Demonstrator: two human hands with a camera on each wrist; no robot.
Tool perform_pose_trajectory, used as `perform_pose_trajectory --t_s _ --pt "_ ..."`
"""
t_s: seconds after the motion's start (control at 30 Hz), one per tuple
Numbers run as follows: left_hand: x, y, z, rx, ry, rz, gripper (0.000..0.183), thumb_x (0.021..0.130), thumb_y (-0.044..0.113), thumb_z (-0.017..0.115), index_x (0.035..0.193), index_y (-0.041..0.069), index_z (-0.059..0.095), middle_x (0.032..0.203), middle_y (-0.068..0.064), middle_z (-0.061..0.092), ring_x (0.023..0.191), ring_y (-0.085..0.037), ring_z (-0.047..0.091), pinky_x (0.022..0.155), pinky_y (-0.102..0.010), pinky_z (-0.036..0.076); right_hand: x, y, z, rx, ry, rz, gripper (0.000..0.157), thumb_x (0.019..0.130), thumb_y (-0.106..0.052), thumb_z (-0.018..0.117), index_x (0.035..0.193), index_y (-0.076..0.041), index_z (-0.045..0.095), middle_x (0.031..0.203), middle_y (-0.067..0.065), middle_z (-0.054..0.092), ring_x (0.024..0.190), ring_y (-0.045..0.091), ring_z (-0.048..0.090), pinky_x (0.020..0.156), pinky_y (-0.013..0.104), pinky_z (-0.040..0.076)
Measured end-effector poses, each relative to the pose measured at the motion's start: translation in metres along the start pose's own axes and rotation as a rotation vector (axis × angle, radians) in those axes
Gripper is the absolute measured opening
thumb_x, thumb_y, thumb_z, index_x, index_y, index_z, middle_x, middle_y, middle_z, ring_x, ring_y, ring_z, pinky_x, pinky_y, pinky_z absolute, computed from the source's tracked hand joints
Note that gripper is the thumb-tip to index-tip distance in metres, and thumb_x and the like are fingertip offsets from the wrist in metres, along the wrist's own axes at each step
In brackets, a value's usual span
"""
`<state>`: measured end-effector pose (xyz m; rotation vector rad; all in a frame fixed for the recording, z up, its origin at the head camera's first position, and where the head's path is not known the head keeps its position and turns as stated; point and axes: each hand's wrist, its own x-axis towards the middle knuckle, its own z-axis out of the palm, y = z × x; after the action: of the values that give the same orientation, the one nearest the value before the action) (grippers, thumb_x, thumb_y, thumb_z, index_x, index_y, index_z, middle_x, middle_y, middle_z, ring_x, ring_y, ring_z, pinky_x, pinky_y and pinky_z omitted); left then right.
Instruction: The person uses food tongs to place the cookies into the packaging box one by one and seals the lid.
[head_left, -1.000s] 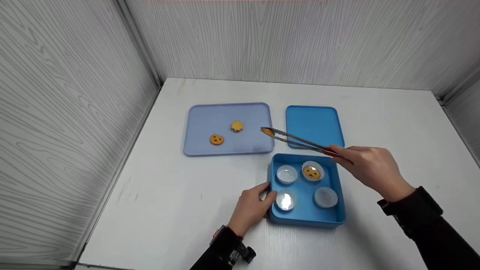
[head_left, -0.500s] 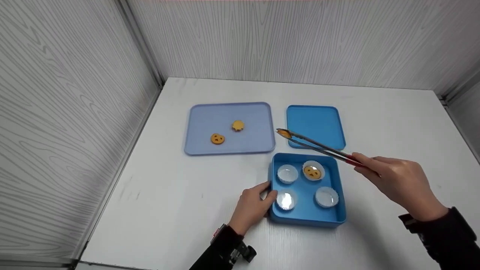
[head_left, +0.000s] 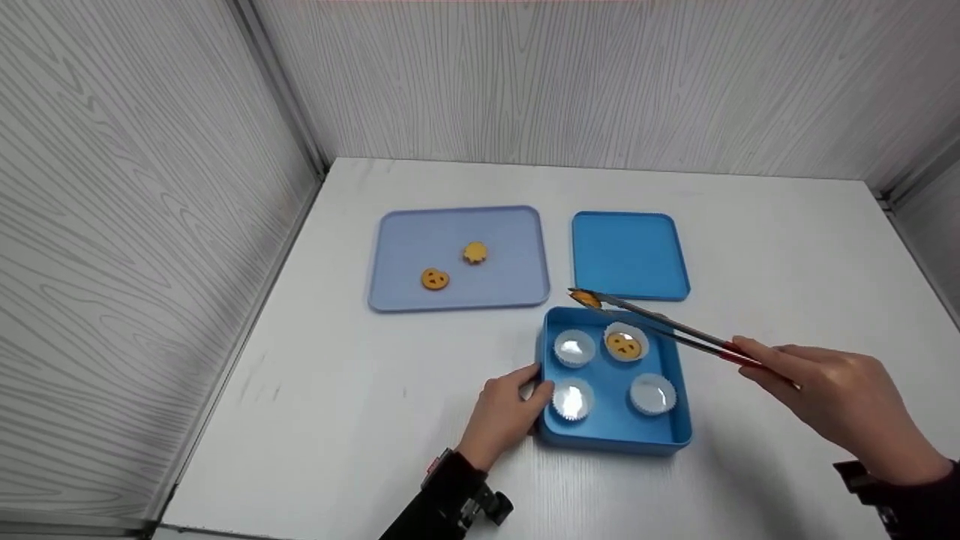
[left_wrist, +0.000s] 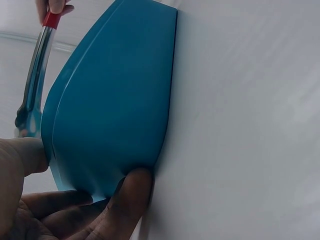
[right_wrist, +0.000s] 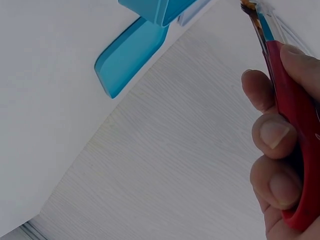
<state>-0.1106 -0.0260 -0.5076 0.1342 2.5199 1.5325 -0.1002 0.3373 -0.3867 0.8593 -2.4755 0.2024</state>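
Note:
In the head view my left hand (head_left: 501,416) grips the left wall of a blue box (head_left: 615,442); the left wrist view shows its fingers against the outside. White paper cups stand in the box's corners. The back right cup (head_left: 642,330) contains a bear-face cookie (head_left: 623,346); the back left cup (head_left: 574,348) shows no cookie. My right hand (head_left: 844,397) holds red-handled metal tongs (head_left: 675,324), fingers curled round the handle in the right wrist view. Their tips pinch another cookie (head_left: 587,299) above the box's back rim.
A lavender tray (head_left: 405,232) at the back left bears a bear-face cookie (head_left: 435,279) and a yellowish scalloped cookie (head_left: 475,253). Behind the box lies a flat blue lid (head_left: 630,251). Wood-grain panels (head_left: 570,82) wall in the white table.
My right hand has moved right and nearer to me, bringing the tongs and pinched cookie from beside the lavender tray to the box's back rim. My left hand has stayed on the box.

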Motion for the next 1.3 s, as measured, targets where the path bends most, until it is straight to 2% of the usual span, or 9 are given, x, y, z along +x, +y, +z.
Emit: perform_pose_trajectory --t_s 0.17,0.47,0.73,1.3 --pt "0.0 -0.001 0.0 0.005 -0.002 0.001 0.054 0.101 0.043 0.059 0.143 0.01 0.061 0.141 -0.007 0.063 0.135 -0.024 0.055 0.112 -0.044 0.044 -0.006 0.001 -0.005 -0.003 -0.027 -0.009 0.066 0.106 -0.058 0.034 0.117 -0.011 0.079 0.074 0.0 0.076 0.05 0.007 0.06 0.045 0.015 0.044" --pt "0.001 -0.002 0.0 0.013 0.004 0.005 0.053 0.101 0.043 0.059 0.142 0.01 0.062 0.141 -0.007 0.063 0.134 -0.024 0.055 0.112 -0.044 0.045 -0.011 -0.001 -0.002 0.027 -0.065 -0.019 0.066 0.105 -0.062 0.034 0.113 -0.017 0.081 0.07 -0.01 0.073 0.05 -0.004 0.049 0.045 0.012 0.037" --pt "0.0 -0.001 0.0 0.007 -0.009 -0.018 0.054 0.101 0.043 0.059 0.144 0.01 0.06 0.142 -0.007 0.062 0.136 -0.023 0.054 0.112 -0.043 0.044 -0.01 -0.003 0.004 0.045 -0.088 -0.033 0.066 0.104 -0.062 0.033 0.112 -0.019 0.081 0.065 -0.015 0.066 0.05 -0.008 0.043 0.044 0.011 0.033" --pt "0.0 0.0 0.0 0.0 0.0 0.005 0.054 0.101 0.043 0.06 0.143 0.008 0.061 0.142 -0.008 0.062 0.135 -0.023 0.055 0.111 -0.043 0.045 -0.009 -0.004 0.012 0.048 -0.147 -0.004 0.07 0.102 -0.064 0.029 0.113 -0.018 0.081 0.066 -0.013 0.069 0.052 -0.006 0.049 0.046 0.011 0.039"
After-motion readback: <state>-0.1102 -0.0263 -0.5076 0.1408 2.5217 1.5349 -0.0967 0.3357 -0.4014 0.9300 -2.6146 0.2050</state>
